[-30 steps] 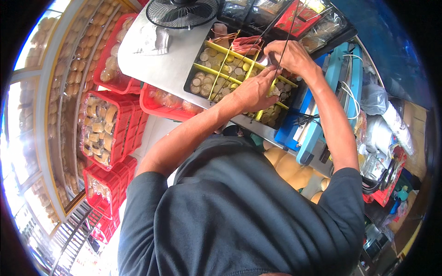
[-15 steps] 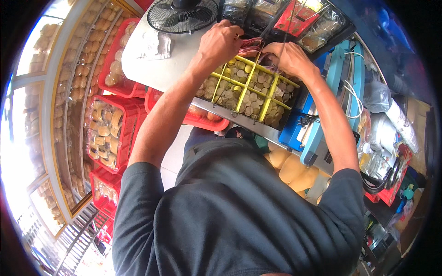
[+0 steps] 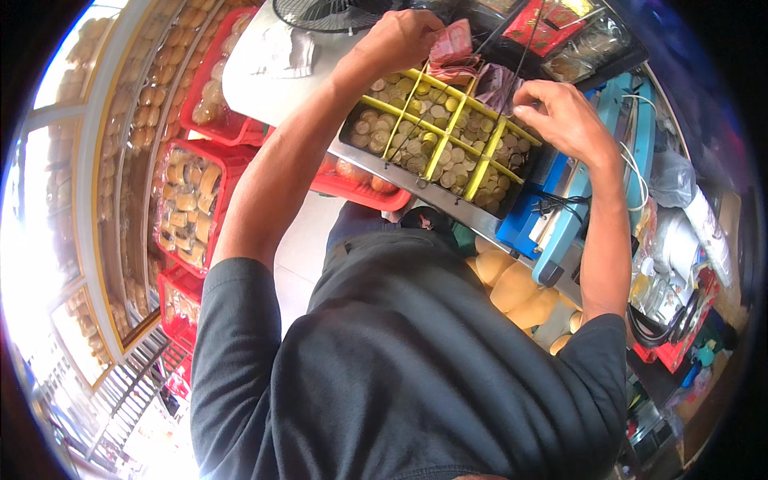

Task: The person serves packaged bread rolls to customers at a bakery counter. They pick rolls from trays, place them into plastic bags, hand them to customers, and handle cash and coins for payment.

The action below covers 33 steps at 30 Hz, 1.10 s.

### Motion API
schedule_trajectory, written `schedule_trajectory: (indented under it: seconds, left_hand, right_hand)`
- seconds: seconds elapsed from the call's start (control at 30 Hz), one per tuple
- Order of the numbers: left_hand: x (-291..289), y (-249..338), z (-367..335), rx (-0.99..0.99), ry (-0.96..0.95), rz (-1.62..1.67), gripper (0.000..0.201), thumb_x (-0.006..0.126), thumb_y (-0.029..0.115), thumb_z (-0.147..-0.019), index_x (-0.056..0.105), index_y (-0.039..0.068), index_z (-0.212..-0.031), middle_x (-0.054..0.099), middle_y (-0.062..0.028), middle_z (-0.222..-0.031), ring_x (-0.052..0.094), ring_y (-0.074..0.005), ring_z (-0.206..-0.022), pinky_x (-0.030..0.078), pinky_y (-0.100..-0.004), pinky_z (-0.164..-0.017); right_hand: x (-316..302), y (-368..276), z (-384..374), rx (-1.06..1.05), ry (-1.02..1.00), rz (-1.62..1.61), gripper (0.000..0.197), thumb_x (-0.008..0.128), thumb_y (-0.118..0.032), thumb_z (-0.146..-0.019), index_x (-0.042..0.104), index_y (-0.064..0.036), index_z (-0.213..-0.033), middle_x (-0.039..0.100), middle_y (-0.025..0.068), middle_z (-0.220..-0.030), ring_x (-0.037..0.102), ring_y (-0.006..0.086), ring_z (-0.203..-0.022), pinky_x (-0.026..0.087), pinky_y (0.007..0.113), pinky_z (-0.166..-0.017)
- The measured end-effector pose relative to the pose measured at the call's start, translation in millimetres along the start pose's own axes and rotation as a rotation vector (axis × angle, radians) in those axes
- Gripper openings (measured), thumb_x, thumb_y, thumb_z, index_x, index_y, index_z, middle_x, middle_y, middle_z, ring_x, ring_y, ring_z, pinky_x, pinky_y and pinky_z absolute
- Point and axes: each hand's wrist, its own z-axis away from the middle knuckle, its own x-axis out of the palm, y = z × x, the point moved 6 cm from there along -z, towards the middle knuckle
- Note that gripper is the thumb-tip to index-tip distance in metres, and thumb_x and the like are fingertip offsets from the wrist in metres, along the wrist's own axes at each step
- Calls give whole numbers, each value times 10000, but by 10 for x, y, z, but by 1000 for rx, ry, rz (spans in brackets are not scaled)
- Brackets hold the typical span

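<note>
My left hand (image 3: 402, 38) is over the far edge of the cash tray, its fingers closed at the edge of a pinkish-red banknote (image 3: 454, 40). More red banknotes lie in folds just under it. My right hand (image 3: 562, 120) hovers at the tray's far right corner, fingers loosely bent and apart, with nothing seen in them. Close to its fingertips stand purple banknotes (image 3: 498, 86). Below both hands the coin tray (image 3: 438, 164) has yellow dividers, and coins (image 3: 412, 150) fill its several compartments.
Left of the tray is a white tabletop (image 3: 252, 76) with a black fan (image 3: 328, 14) and a crumpled paper. Red crates (image 3: 230, 180) of packed bread stand at the left. At the right is a light-blue long device (image 3: 596, 188) with loose cables.
My right hand has drawn away from the purple banknotes, to the right and nearer. My left hand has moved slightly farther off, and a red banknote now stands raised by its fingers.
</note>
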Motion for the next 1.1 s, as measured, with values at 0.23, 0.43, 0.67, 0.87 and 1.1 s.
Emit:
schedule_trajectory:
  seconds: [0.23,0.43,0.67,0.87,1.1]
  left_hand:
    - [-451,-10,164,-306,-233,186,451,752,416,-947,704,73,-1237,712,-181,-1106,692,-237,-1035,516,-354,-909]
    - [-1245,16,1118,-314,325,325,328,743,333,-973,793,10,-998,757,-84,-833,704,-170,-771,553,-339,-733]
    - [-1396,-478,3232,-634,440,547,344,778,317,-982,747,-26,-964,658,16,-809,552,-72,-751,449,-266,-676]
    - [-1217,-601,4876,-855,576,629,259,768,277,-994,728,33,-916,583,59,-796,474,-54,-742,377,-256,-659]
    - [-954,-544,5333,-892,586,780,218,765,246,-999,723,37,-952,621,43,-822,507,-59,-758,373,-240,-674]
  right_hand:
    - [317,-896,-73,-481,104,-156,193,673,-178,-962,731,-8,-1033,733,211,-1002,719,393,-958,557,470,-864]
    - [1042,-1176,-955,-390,222,384,175,624,-123,-937,722,15,-894,724,231,-814,738,433,-787,589,514,-725]
    - [1443,-1264,-1475,-223,259,612,195,610,-120,-882,784,-42,-843,777,184,-835,791,356,-815,636,480,-732]
    - [1473,-1173,-1472,-142,253,639,175,640,-106,-833,772,-1,-880,764,250,-832,789,394,-826,636,530,-724]
    - [1199,-1189,-1426,-96,245,648,208,599,-154,-866,764,-32,-837,748,252,-830,760,443,-817,594,564,-750]
